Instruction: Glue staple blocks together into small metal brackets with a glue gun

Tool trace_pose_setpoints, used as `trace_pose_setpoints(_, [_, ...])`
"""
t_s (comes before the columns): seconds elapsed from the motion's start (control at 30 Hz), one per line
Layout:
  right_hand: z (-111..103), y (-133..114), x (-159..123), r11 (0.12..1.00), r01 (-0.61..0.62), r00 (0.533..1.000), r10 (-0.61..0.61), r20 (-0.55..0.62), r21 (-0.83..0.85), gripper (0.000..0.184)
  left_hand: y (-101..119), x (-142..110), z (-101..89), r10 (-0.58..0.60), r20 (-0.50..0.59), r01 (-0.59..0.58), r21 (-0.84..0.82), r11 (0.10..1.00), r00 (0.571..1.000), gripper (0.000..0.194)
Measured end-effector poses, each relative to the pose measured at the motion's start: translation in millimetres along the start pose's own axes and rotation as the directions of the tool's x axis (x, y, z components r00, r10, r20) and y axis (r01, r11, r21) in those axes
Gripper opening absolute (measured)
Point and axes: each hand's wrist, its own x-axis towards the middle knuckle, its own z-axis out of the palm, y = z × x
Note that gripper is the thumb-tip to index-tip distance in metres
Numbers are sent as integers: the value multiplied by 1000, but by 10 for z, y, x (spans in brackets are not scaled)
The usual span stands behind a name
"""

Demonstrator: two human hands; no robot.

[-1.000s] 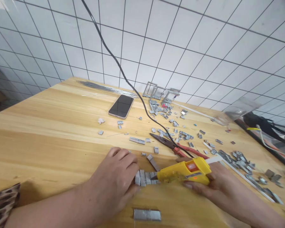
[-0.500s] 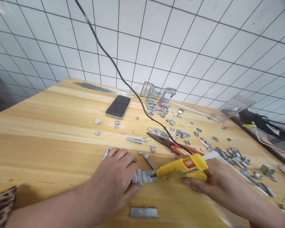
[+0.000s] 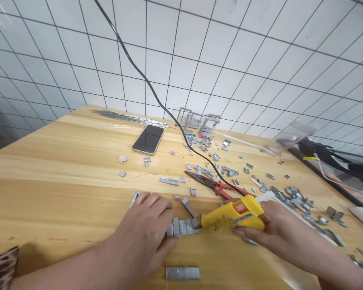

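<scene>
My right hand [image 3: 264,225] is wrapped round a yellow glue gun [image 3: 232,214], with a white glue stick [image 3: 265,197] at its back end. The gun's dark nozzle points left and meets the right end of a row of small grey metal pieces [image 3: 183,226] on the table. Closed over the left end of that row is my left hand [image 3: 151,225], thumb at the near side, fingers curled on the far side; it hides part of the row. Another grey piece [image 3: 133,198] shows behind the left knuckles. Nearer me lies a separate flat metal strip [image 3: 183,273].
Red-handled pliers [image 3: 204,181] lie beyond the glue gun, under a black cable [image 3: 157,100]. A phone [image 3: 148,139] rests farther back beside thin metal rods [image 3: 133,119]. Grey metal bits [image 3: 296,199] are scattered on the right. Small metal frames [image 3: 210,123] stand near the tiled wall.
The view has tilted slightly, so the scene sits a little lower and left. The glue gun's nozzle remains at the row's right end; both hands keep their grip.
</scene>
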Motion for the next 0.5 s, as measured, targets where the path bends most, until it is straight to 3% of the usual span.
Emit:
trace_pose_setpoints(0.27, [-5, -12, 20, 1000, 0, 998, 1, -67, 18, 19, 8, -16, -13, -10, -11, 10, 3, 1000, 1000, 9])
trace_pose_setpoints(0.5, [-25, -16, 17, 993, 62, 995, -70, -77, -100, 19, -1, -22, 12, -11, -51, 11, 0, 1000, 999, 9])
